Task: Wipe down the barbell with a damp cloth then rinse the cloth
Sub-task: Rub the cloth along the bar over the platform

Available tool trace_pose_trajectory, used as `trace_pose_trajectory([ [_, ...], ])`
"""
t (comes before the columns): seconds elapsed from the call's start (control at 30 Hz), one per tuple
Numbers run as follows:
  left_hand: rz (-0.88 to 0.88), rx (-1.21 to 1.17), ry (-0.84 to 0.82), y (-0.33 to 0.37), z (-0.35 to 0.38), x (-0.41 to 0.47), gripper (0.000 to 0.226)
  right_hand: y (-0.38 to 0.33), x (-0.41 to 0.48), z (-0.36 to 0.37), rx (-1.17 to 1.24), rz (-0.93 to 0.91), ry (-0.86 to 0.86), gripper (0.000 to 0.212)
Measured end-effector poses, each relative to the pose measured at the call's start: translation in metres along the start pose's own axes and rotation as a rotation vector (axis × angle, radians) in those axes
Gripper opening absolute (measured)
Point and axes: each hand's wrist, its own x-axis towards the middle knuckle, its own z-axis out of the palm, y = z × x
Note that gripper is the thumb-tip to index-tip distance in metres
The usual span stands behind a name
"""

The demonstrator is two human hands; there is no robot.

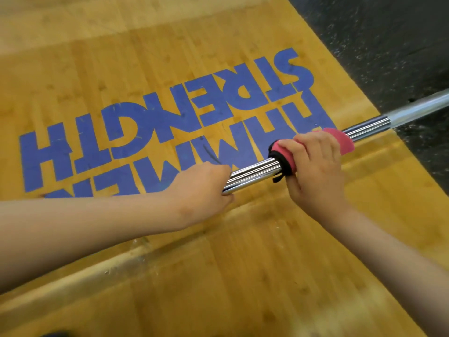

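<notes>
We look down on a honey-yellow bamboo plank floor [243, 276] painted with large blue block lettering [313, 108] reading STRENGTH upside down; black speckled rubber flooring [376, 32] borders it at upper right.

A gym; wooden lifting platform [243, 276] lettered "STRENGTH" [170, 117]; black rubber flooring [388, 45].

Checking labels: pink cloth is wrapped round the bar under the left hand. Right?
No. The pink cloth is wrapped round the bar under the right hand; the left hand grips bare bar. The head view shows it.
</notes>
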Motion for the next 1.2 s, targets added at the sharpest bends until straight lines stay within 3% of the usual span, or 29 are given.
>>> trace_pose_trajectory([
  [0.07, -0.053, 0.029, 0.001, 0.005, 0.000, -0.002, 0.028, -0.030, -0.002, 0.001, 0.061, 0.049, -0.006, 0.039],
  [0.27, -0.321, 0.120, 0.242, 0.011, 0.015, -0.028, 0.005, -0.120, -0.003, 0.015, 0.125, -0.031, 0.013, 0.041],
  [0.37, -0.362, 0.167, 0.306, 0.007, 0.020, -0.035, 0.013, -0.112, -0.004, 0.018, 0.104, -0.112, 0.032, 0.045],
  [0.57, -0.242, 0.226, 0.198, -0.002, 0.020, -0.023, 0.019, -0.058, 0.001, 0.010, 0.070, -0.218, 0.036, 0.043],
  [0.63, -0.178, 0.074, 0.051, -0.009, 0.011, -0.015, 0.028, -0.031, 0.004, 0.004, 0.023, -0.178, 0.015, 0.045],
  [0.77, -0.126, -0.500, -0.520, -0.028, -0.013, 0.004, 0.038, 0.014, 0.004, -0.007, -0.071, -0.102, -0.009, 0.039],
  [0.83, -0.138, -0.631, -0.607, -0.032, -0.016, 0.005, 0.038, 0.020, 0.004, -0.008, -0.047, -0.069, -0.019, 0.039],
  [0.9, -0.149, -0.534, -0.473, -0.029, -0.013, -0.001, 0.042, 0.013, 0.004, -0.007, 0.050, 0.019, -0.026, 0.039],
  [1.03, -0.202, -0.109, 0.044, -0.018, 0.002, -0.029, 0.034, -0.036, 0.004, -0.008, 0.180, 0.021, -0.085, 0.052],
  [1.2, -0.274, 0.104, 0.277, -0.003, 0.021, -0.045, 0.016, -0.133, 0.002, 0.005, 0.189, -0.043, -0.068, 0.044],
])
